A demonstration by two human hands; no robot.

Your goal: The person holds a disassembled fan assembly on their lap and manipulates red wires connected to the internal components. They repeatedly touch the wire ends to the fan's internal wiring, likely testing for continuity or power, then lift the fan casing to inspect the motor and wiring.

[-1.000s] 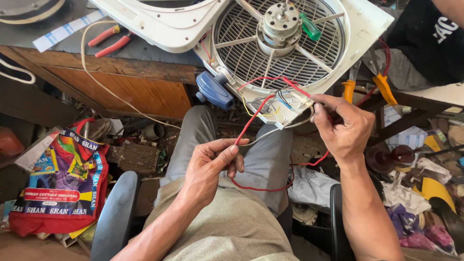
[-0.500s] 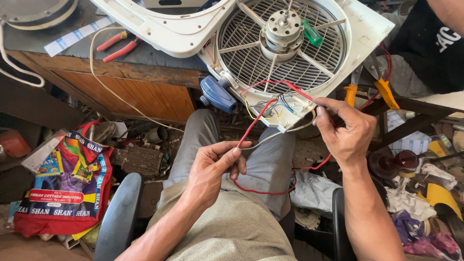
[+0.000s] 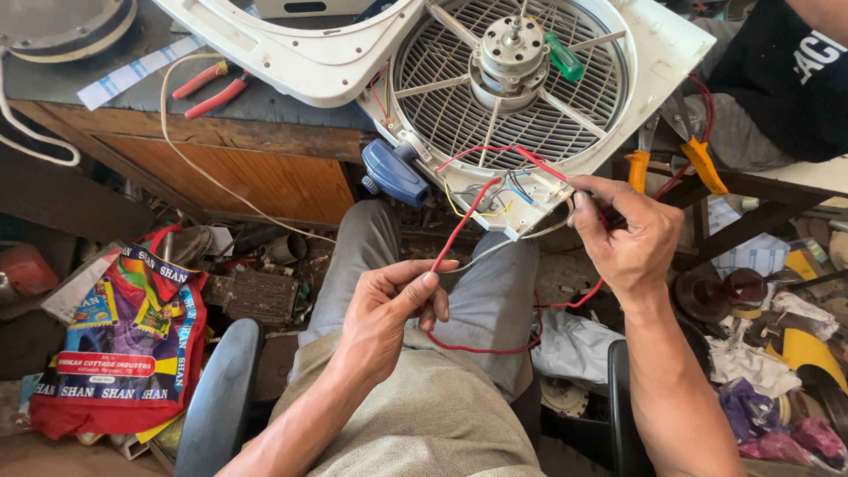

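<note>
Pinching red wire (image 3: pixel 459 216): left hand (image 3: pixel 389 305) clamped as before, right hand (image 3: pixel 632 234) now closed at fan (image 3: pixel 512 88) corner, wire tauter

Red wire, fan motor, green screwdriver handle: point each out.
red wire (image 3: pixel 459 221), head view, on the stretch above the left hand's fingers.
fan motor (image 3: pixel 511 49), head view, on its round metal housing.
green screwdriver handle (image 3: pixel 563 57), head view, mid-handle.

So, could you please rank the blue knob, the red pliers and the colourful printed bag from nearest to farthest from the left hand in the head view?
1. Blue knob, just above the left hand.
2. Colourful printed bag, far left on the floor.
3. Red pliers, upper left on the bench.
</note>
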